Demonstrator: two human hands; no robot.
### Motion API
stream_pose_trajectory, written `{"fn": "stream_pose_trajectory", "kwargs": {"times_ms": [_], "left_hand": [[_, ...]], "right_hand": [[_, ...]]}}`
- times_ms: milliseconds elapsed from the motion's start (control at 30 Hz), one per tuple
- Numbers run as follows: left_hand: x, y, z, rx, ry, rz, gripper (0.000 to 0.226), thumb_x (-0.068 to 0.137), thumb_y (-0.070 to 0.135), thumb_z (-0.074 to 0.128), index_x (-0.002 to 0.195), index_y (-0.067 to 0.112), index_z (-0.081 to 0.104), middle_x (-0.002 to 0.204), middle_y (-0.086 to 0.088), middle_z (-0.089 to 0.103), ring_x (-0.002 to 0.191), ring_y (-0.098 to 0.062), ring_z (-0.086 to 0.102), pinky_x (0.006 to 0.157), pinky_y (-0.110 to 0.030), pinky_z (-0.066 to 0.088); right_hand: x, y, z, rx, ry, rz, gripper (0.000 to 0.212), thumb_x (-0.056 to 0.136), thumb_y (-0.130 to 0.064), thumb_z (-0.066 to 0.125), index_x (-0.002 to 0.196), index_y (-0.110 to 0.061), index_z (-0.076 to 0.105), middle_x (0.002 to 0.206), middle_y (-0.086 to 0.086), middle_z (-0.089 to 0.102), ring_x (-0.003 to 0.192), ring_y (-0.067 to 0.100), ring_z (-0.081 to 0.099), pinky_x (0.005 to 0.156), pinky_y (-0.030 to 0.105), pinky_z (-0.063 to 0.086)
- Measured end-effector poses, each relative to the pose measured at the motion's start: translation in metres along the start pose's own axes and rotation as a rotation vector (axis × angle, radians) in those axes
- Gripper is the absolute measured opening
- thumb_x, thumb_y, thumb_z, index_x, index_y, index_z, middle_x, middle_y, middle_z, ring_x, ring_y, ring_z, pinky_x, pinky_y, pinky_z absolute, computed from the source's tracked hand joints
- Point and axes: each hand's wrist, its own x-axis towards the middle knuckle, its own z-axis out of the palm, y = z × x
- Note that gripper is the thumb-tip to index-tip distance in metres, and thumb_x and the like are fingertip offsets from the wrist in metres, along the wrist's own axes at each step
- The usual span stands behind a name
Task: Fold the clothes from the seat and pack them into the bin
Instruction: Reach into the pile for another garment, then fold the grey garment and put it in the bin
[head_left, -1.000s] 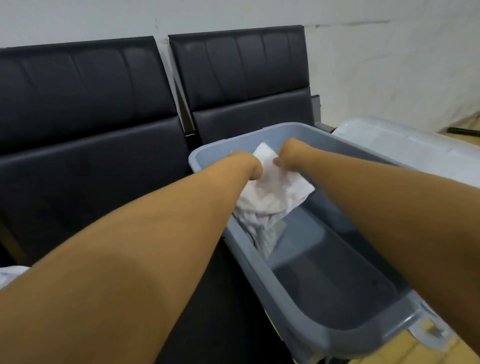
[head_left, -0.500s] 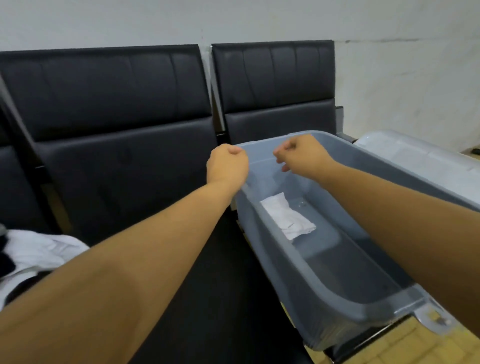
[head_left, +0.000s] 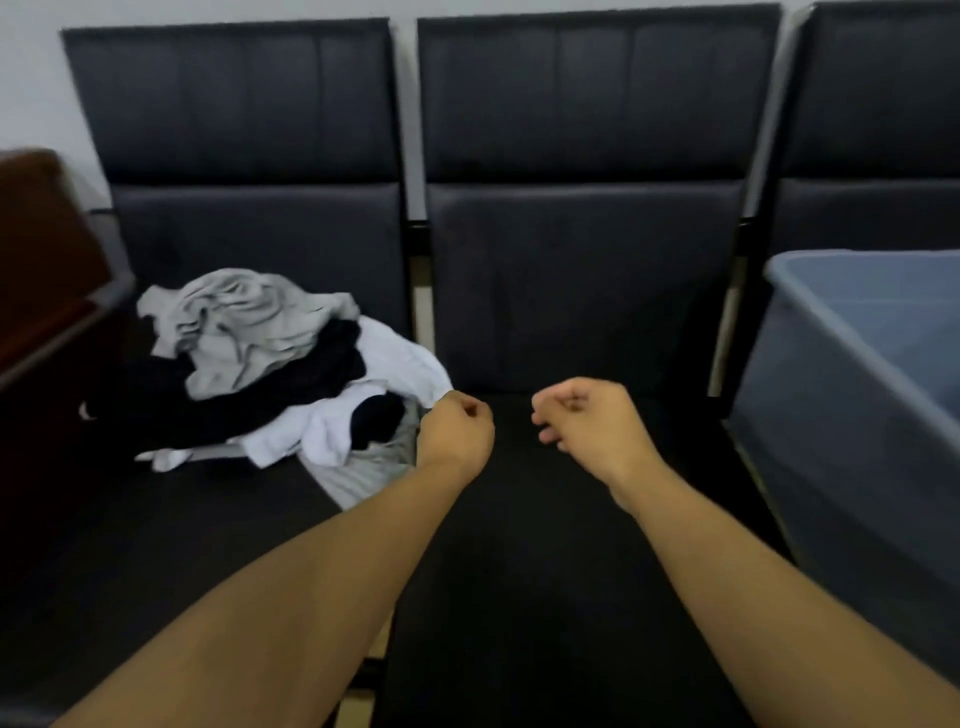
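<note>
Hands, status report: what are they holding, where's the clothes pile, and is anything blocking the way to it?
Left hand and right hand curled shut, empty, over middle seat. Clothes pile unfolded on left seat. Bin at right. Nothing in the way.

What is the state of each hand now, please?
Left hand: closed in a loose fist, holding nothing.
Right hand: closed in a loose fist, holding nothing.

You are in what looks like a waiting area or office lobby. A row of linked black padded seats stands against a plain white wall, with a dark wooden cabinet alongside.
</note>
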Motion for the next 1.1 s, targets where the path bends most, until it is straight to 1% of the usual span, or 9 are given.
{"fn": "stream_pose_trajectory", "kwargs": {"times_ms": [200, 267, 400, 533, 600, 700, 767, 933, 1100], "left_hand": [[0.044, -0.083, -0.064, 0.136, 0.154, -0.052, 0.020, 0.100, 0.024, 0.057, 0.097, 0.007, 0.067, 0.085, -0.007, 0.067, 0.086, -0.022, 0.064, 0.072, -0.027, 0.039], [0.063, -0.099, -0.090, 0.194, 0.225, -0.028, 0.019, 0.099, 0.023, 0.060, 0.103, 0.006, 0.065, 0.096, -0.011, 0.067, 0.088, -0.023, 0.060, 0.075, -0.030, 0.041], [0.101, -0.116, -0.139, 0.372, 0.465, 0.136, 0.027, 0.094, 0.020, 0.066, 0.115, 0.005, 0.058, 0.121, -0.019, 0.053, 0.115, -0.038, 0.050, 0.099, -0.044, 0.043], [0.130, -0.104, -0.181, 0.560, 0.668, 0.300, 0.045, 0.093, 0.024, 0.065, 0.133, 0.011, 0.048, 0.127, -0.017, 0.048, 0.119, -0.035, 0.045, 0.099, -0.046, 0.044], [0.142, -0.102, -0.196, 0.639, 0.635, 0.370, 0.043, 0.094, 0.028, 0.064, 0.133, 0.014, 0.053, 0.125, -0.014, 0.048, 0.117, -0.033, 0.045, 0.098, -0.046, 0.044], [0.150, -0.103, -0.206, 0.759, 0.596, 0.453, 0.025, 0.097, 0.031, 0.062, 0.108, 0.010, 0.072, 0.120, -0.011, 0.051, 0.114, -0.032, 0.045, 0.097, -0.045, 0.042], [0.143, -0.102, -0.203, 0.710, 0.612, 0.482, 0.023, 0.098, 0.030, 0.061, 0.100, 0.010, 0.073, 0.116, -0.008, 0.055, 0.111, -0.030, 0.047, 0.095, -0.044, 0.040], [0.091, -0.091, -0.147, 0.357, 0.532, 0.594, 0.012, 0.099, 0.021, 0.059, 0.096, 0.013, 0.067, 0.098, -0.002, 0.063, 0.091, -0.023, 0.057, 0.082, -0.041, 0.047], [0.008, -0.063, -0.071, -0.048, 0.097, 0.566, 0.006, 0.101, 0.022, 0.057, 0.101, 0.021, 0.063, 0.100, 0.010, 0.064, 0.091, -0.004, 0.061, 0.085, -0.033, 0.053]], "right_hand": [[0.011, 0.034, 0.091, 0.123, -0.068, 0.154, 0.010, 0.098, -0.021, 0.064, 0.096, -0.023, 0.074, 0.091, -0.003, 0.075, 0.084, 0.013, 0.074, 0.073, 0.024, 0.057], [0.014, 0.041, 0.109, 0.154, -0.066, 0.196, 0.010, 0.098, -0.022, 0.064, 0.097, -0.023, 0.074, 0.091, -0.003, 0.076, 0.085, 0.014, 0.074, 0.073, 0.023, 0.057], [0.020, 0.050, 0.135, 0.148, -0.057, 0.229, 0.010, 0.099, -0.023, 0.064, 0.096, -0.023, 0.074, 0.090, -0.002, 0.076, 0.081, 0.012, 0.073, 0.069, 0.023, 0.055], [0.024, 0.051, 0.147, 0.143, -0.056, 0.226, 0.010, 0.098, -0.023, 0.065, 0.095, -0.024, 0.074, 0.087, -0.003, 0.077, 0.081, 0.013, 0.073, 0.069, 0.023, 0.055], [0.026, 0.051, 0.150, 0.135, -0.053, 0.232, 0.010, 0.098, -0.022, 0.065, 0.095, -0.024, 0.074, 0.086, -0.003, 0.077, 0.080, 0.013, 0.073, 0.070, 0.024, 0.055], [0.027, 0.050, 0.150, 0.123, -0.046, 0.238, 0.011, 0.099, -0.019, 0.064, 0.096, -0.024, 0.074, 0.085, -0.004, 0.077, 0.077, 0.011, 0.072, 0.071, 0.023, 0.056], [0.026, 0.049, 0.149, 0.118, -0.045, 0.234, 0.011, 0.099, -0.019, 0.064, 0.097, -0.023, 0.074, 0.086, -0.003, 0.077, 0.077, 0.010, 0.072, 0.072, 0.023, 0.056], [0.019, 0.041, 0.139, 0.152, -0.060, 0.237, 0.011, 0.099, -0.026, 0.064, 0.104, -0.023, 0.074, 0.091, -0.004, 0.077, 0.084, 0.011, 0.074, 0.076, 0.025, 0.058], [0.010, 0.034, 0.114, 0.606, -0.269, 0.464, 0.047, 0.096, -0.054, 0.058, 0.125, -0.018, 0.066, 0.120, 0.008, 0.074, 0.110, 0.023, 0.072, 0.103, 0.046, 0.052]]}}
